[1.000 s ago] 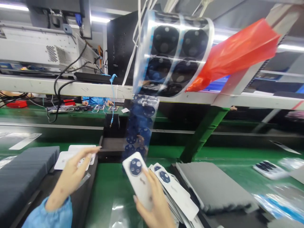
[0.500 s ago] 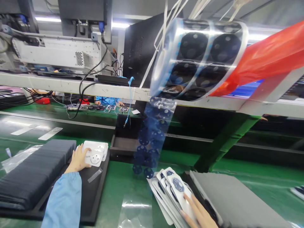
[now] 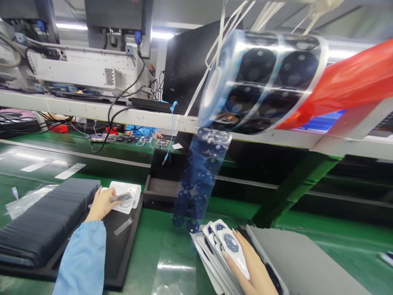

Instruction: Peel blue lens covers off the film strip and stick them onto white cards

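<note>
Head view: left hand (image 3: 102, 205) has since pinched a grayish piece (image 3: 124, 197).

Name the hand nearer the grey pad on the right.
Right. The right hand is at the white covers, just left of the grey pad; the left hand is farther left, over the black tray.

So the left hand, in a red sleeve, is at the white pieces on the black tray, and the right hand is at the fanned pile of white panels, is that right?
Not quite: the sleeve is light blue, not red, as the head view shows. The left hand is at the white pieces on the black tray, and the right hand is at the fanned pile of white panels.
</note>
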`<action>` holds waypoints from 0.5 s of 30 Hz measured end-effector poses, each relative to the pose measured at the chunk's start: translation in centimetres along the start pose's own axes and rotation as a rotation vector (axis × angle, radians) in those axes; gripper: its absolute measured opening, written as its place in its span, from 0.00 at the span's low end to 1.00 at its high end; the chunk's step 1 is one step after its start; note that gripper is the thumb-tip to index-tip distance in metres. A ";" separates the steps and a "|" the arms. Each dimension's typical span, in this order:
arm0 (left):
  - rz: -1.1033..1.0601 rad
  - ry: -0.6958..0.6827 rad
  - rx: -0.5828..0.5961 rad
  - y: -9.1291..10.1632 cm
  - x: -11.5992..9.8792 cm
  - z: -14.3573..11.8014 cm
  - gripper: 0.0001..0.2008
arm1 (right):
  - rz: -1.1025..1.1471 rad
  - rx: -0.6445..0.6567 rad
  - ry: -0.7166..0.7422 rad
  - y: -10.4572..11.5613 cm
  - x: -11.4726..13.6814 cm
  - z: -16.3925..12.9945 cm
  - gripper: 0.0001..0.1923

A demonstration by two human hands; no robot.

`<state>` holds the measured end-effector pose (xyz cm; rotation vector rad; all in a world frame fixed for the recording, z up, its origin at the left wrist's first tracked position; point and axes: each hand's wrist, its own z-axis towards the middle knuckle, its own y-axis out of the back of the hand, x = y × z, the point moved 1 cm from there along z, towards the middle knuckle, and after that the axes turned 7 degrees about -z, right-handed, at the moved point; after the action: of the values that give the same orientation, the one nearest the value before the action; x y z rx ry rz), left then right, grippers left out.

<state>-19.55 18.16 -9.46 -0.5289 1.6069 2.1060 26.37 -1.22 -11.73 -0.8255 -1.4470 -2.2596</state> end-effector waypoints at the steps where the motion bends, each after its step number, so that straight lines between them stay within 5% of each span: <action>1: -0.054 0.014 -0.006 0.7 -0.5 -0.1 0.09 | 0.038 0.006 -0.003 -0.1 1.0 0.3 0.34; 7: -0.462 0.076 -0.100 3.2 -5.7 -1.5 0.16 | 0.277 0.071 -0.031 -2.8 4.7 3.4 0.43; 10: -0.669 0.025 -0.060 1.9 -9.5 -2.6 0.23 | 0.492 0.071 -0.108 -5.0 5.9 5.8 0.56; 12: -0.736 -0.027 -0.002 0.2 -11.7 -3.4 0.19 | 0.565 0.065 -0.118 -6.1 6.9 7.1 0.60; 15: -0.758 -0.073 0.129 -2.1 -14.2 -4.6 0.08 | 0.622 0.061 -0.100 -6.3 8.6 8.2 0.49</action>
<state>-6.45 12.63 -4.58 -0.8421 1.2181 1.4274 18.59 9.14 -8.21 -1.1846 -1.0867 -1.7173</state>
